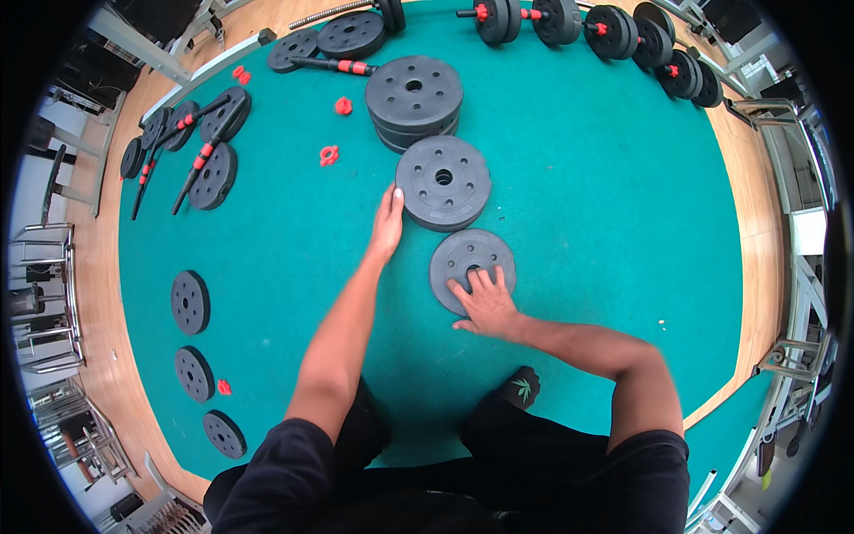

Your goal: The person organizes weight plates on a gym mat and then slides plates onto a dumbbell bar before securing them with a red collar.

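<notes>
Three groups of dark grey weight plates run away from me on the green mat. My right hand [489, 307] lies with spread fingers on the nearest plate [455, 256], its fingertips at the centre hole, which they partly cover. Just beyond is a small stack of plates [445, 198]. My left hand [388, 226] rests against that stack's left edge with fingers stretched out and the thumb near the rim. Behind it stands a taller stack of larger plates [414, 107]. Neither hand lifts anything.
Red collar nuts [329, 156] lie on the green mat [587, 249]. Dumbbell bars with plates [205, 160] are at the far left, and single plates [190, 303] lie at the near left. Loaded dumbbells [556, 22] line the far right. Gym frames [783, 356] surround the mat.
</notes>
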The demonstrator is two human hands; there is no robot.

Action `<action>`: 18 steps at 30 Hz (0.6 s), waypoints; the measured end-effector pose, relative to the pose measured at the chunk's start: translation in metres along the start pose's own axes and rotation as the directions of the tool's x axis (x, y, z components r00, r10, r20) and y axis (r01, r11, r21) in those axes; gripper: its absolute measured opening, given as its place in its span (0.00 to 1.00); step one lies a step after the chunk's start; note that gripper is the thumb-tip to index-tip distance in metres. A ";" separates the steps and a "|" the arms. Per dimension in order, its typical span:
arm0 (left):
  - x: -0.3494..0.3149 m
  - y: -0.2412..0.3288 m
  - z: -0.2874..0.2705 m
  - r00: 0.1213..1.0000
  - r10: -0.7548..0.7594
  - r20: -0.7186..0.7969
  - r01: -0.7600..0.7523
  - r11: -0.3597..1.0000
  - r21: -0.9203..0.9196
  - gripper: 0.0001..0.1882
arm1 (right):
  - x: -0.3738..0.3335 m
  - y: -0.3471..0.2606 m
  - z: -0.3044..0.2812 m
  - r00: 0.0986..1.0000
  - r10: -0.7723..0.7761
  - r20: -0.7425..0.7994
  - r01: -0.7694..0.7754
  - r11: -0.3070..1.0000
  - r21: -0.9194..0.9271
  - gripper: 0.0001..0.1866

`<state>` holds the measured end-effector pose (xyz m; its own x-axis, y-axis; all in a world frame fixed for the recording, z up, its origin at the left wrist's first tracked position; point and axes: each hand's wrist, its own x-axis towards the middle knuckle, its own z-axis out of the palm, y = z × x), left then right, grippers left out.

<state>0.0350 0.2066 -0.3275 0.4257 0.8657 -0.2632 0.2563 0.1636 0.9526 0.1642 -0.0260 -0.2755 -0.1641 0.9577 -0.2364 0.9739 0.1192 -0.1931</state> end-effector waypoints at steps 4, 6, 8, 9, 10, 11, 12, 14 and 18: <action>-0.028 -0.017 -0.013 0.995 0.028 0.092 -0.019 0.995 -0.097 0.36 | -0.001 0.003 0.005 0.994 -0.047 0.095 0.049 0.999 -0.017 0.36; -0.034 -0.026 -0.014 0.994 0.077 0.076 -0.068 0.990 -0.121 0.34 | -0.012 0.035 0.005 0.962 -0.256 0.090 0.268 0.950 -0.158 0.36; -0.048 -0.030 -0.016 0.995 0.094 0.032 -0.090 0.991 -0.099 0.34 | -0.027 0.076 0.003 0.903 -0.419 0.096 0.429 0.865 -0.259 0.37; -0.058 -0.031 -0.018 0.992 0.117 0.045 -0.117 0.993 0.002 0.33 | -0.032 0.099 0.000 0.871 -0.482 0.096 0.487 0.822 -0.295 0.38; -0.066 -0.030 -0.017 0.988 0.142 0.066 -0.148 0.984 0.102 0.33 | -0.036 0.110 -0.002 0.839 -0.536 0.096 0.534 0.777 -0.334 0.38; -0.075 -0.032 -0.019 0.983 0.163 0.083 -0.177 0.964 0.201 0.33 | -0.036 0.108 -0.007 0.880 -0.453 0.146 0.475 0.824 -0.308 0.40; -0.082 -0.033 -0.020 0.980 0.173 0.094 -0.191 0.952 0.241 0.34 | -0.040 0.105 -0.012 0.910 -0.365 0.197 0.410 0.867 -0.285 0.41; -0.091 -0.035 -0.018 0.950 0.289 0.119 -0.312 0.846 0.433 0.35 | -0.044 0.084 -0.031 0.962 -0.072 0.265 0.103 0.989 -0.102 0.46; -0.090 -0.045 -0.014 0.898 0.412 0.153 -0.426 0.728 0.537 0.37 | 0.002 -0.008 -0.039 0.845 0.413 0.340 -0.458 0.887 0.060 0.55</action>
<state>-0.0276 0.1279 -0.3448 0.6208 0.7725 0.1332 0.4710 -0.5035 0.7243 0.1626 -0.0149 -0.2373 0.2107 0.7694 -0.6030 0.9296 -0.3486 -0.1199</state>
